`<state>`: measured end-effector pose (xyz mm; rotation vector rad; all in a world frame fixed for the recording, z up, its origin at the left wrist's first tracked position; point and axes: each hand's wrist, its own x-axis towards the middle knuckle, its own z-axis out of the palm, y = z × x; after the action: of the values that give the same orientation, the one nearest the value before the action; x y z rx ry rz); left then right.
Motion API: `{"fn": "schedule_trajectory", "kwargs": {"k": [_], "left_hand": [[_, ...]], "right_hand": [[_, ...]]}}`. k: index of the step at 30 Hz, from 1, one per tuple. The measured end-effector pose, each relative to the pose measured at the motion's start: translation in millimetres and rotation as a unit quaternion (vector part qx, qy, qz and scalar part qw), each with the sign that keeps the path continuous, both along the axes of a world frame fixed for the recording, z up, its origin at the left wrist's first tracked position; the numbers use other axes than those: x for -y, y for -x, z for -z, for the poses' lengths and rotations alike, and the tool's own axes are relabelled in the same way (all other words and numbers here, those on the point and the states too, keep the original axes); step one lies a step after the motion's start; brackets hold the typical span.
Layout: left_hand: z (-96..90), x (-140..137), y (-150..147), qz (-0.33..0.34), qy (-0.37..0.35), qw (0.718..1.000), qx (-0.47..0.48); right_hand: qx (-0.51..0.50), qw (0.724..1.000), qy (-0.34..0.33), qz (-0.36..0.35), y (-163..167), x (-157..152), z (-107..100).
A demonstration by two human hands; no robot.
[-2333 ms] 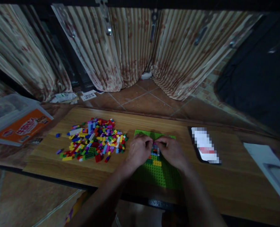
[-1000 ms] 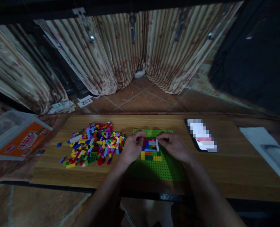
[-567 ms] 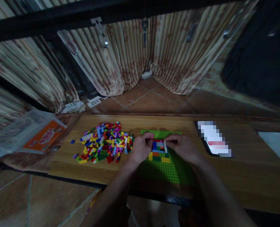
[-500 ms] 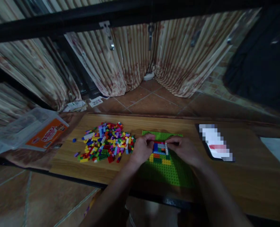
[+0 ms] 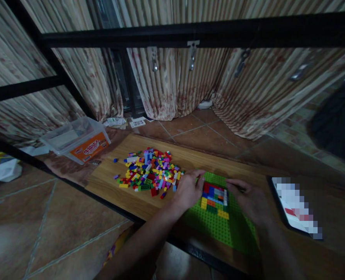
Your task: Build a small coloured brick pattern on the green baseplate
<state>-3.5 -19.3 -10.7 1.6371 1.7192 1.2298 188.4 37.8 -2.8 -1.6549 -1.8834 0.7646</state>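
A green studded baseplate (image 5: 216,231) lies on the wooden table with a patch of toy bricks (image 5: 215,199) built on it, in red, blue, grey, orange, yellow, green and white. My left hand (image 5: 190,189) rests at the plate's left edge, beside the patch, thumb and forefinger slightly apart. Over the plate's right side is my right hand (image 5: 250,198), its fingers reaching toward the white brick (image 5: 225,197) at the patch's right edge but apart from it. No brick shows in either hand. Left of the plate spreads a pile of loose bricks (image 5: 149,171).
A phone (image 5: 296,208) with a blurred screen lies on the table to the right. A clear plastic box (image 5: 73,136) with an orange label stands beyond the left end. Striped curtains (image 5: 161,85) and a dark metal bar (image 5: 172,37) rise behind the table (image 5: 108,194).
The view has turned left, so everything sits further right in it. My right hand's fingers have come off the white brick, and both hands are further from the brick patch.
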Motion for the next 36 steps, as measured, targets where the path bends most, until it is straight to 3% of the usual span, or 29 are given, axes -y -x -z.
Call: {"fn": "schedule_trajectory", "kwargs": {"k": [4,8,12,19,25,29,33,36], "left_hand": [[-5.0,-3,27,-0.060,-0.025,0.998,0.018],[-4.8,-9,57,-0.129,-0.040,0.989,0.063],[-3.6,-14,76,-0.179,-0.051,0.975,0.122],[-4.7,-15,76,-0.182,-0.060,0.971,0.144],[-6.6,-14,71,-0.168,-0.045,0.971,0.166],[-5.5,-13,72,-0.164,-0.044,0.973,0.154],[-4.7,-13,71,-0.147,-0.036,0.977,0.150],[-3.7,-13,67,-0.129,-0.028,0.981,0.144]], "right_hand": [[-0.053,0.994,-0.090,0.015,20,9,-4],[-0.104,0.973,-0.170,-0.115,53,29,-4],[-0.033,0.951,-0.198,-0.234,84,49,2],[0.064,0.940,-0.217,-0.257,112,60,15],[0.087,0.942,-0.201,-0.255,122,64,16],[0.009,0.949,-0.181,-0.256,121,64,8],[-0.131,0.956,-0.082,-0.250,100,56,-2],[-0.184,0.964,-0.008,-0.193,74,47,-5]]}}
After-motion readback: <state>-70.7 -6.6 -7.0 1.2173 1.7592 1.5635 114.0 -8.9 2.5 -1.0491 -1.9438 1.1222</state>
